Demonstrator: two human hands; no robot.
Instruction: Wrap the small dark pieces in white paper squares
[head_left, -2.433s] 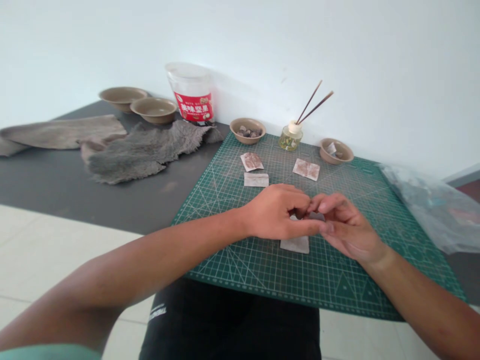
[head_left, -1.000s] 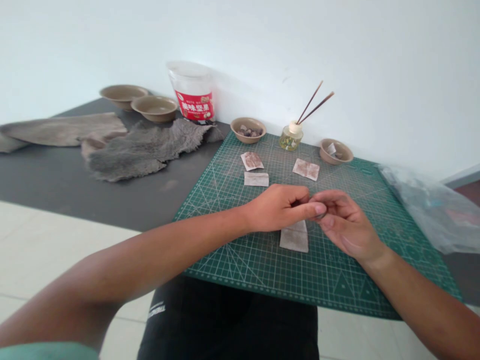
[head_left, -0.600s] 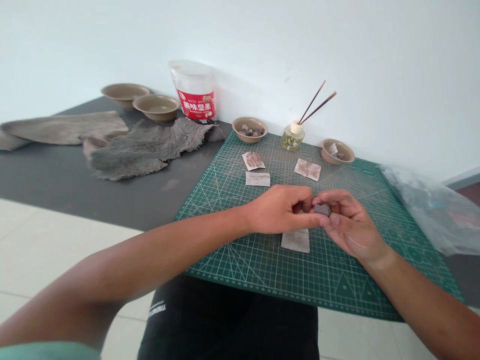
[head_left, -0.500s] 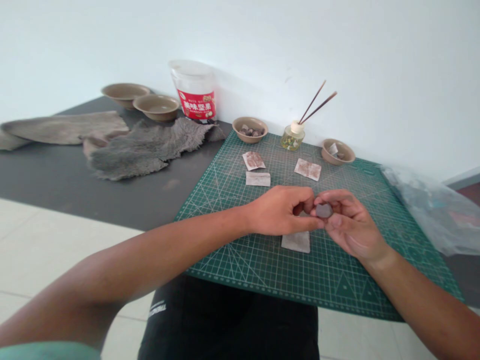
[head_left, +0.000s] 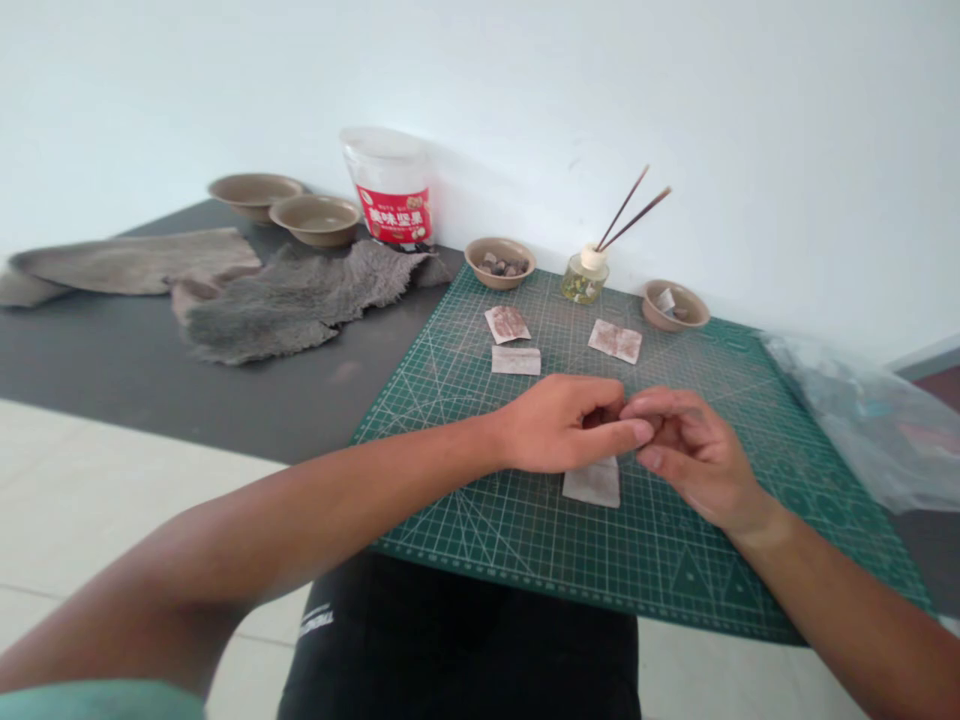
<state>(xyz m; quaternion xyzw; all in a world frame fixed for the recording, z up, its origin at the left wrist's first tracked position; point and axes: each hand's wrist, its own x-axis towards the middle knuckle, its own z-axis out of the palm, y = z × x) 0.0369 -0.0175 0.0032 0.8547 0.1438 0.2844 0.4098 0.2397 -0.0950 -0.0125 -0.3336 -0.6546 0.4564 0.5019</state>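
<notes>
My left hand [head_left: 574, 425] and my right hand [head_left: 697, 445] meet over the green cutting mat [head_left: 465, 520]. Between their fingertips is a small dark grey stone [head_left: 654, 424], now almost wholly covered by my left thumb and the right fingers. Both hands are closed in a pinch around it. A pale square of sandpaper [head_left: 592, 485] lies on the mat, partly beneath my left hand. Farther back are a folded pale piece [head_left: 516, 360] and two brown-stained squares, one at the left [head_left: 508, 323] and another at the right [head_left: 615, 340].
A bowl of several small stones [head_left: 500, 262] stands at the mat's back left, a bowl with scraps [head_left: 675, 305] at the back right. Between them is a reed diffuser [head_left: 585, 275]. Grey hide [head_left: 300, 300], two bowls and a plastic tub [head_left: 390, 190] stand left; a plastic bag [head_left: 862, 420] lies right.
The stone, plainly visible between the fingertips before, has been turned and is now mostly hidden. My left thumb reaches farther over it, and the right fingers have shifted slightly left.
</notes>
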